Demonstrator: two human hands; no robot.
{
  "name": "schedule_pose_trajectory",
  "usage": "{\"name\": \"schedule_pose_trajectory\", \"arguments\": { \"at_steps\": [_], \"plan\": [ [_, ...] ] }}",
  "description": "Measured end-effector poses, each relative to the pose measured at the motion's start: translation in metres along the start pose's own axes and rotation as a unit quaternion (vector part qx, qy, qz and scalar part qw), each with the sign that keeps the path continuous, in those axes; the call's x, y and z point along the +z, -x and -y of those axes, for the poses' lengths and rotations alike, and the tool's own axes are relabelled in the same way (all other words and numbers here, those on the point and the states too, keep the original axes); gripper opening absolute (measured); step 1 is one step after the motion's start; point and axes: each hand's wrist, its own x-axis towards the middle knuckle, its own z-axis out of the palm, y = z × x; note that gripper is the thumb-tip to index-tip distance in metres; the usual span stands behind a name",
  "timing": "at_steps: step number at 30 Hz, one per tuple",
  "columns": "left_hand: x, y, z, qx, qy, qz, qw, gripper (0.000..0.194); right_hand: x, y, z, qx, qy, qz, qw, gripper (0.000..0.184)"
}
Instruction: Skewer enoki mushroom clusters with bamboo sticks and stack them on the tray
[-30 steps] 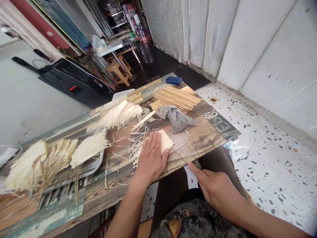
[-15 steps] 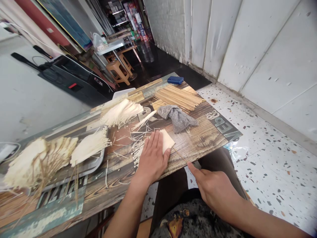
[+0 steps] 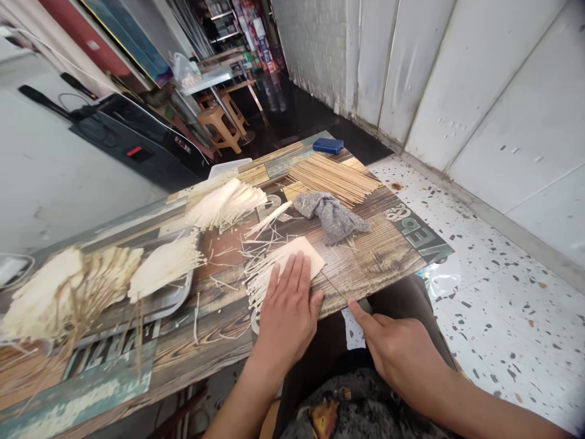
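- The flat mushroom piece [image 3: 311,249] lies on the table near the edge by me. Its long side slants, with the thin stringy ends to my left and the smooth cut end to my right, a bit farther away.
- My left hand [image 3: 291,302] is the near one. It lies flat on top of the piece, open, with the fingers side by side.
- The thin stick [image 3: 337,286] meets the piece at the cut end, at the corner nearest my right side. It slants across the long side, not along it. I can't tell how far in the tip is.
- My right hand [image 3: 402,347] is closed around the other end of the stick, with one finger pointing along it. It doesn't touch the piece, which is ahead of it and to its left.
- Past my fingers, a grey cloth [image 3: 336,221] lies crumpled on the table [image 3: 388,247].
- Behind the cloth are lots of sticks [image 3: 336,180] in a pile, then a blue box [image 3: 328,145].
- To the left, more mushrooms [image 3: 162,268] lie on a tray [image 3: 181,300], with sticks poking out toward me.
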Motion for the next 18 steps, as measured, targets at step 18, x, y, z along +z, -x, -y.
{"name": "schedule_pose_trajectory", "arguments": {
  "at_steps": [18],
  "plan": [
    [0.0079, 0.0011, 0.0006, 0.008, 0.041, 0.015, 0.999, 0.056, 0.0040, -0.0088, 0.0005, -0.015, 0.013, 0.063, 0.998, 0.050]
  ]
}}
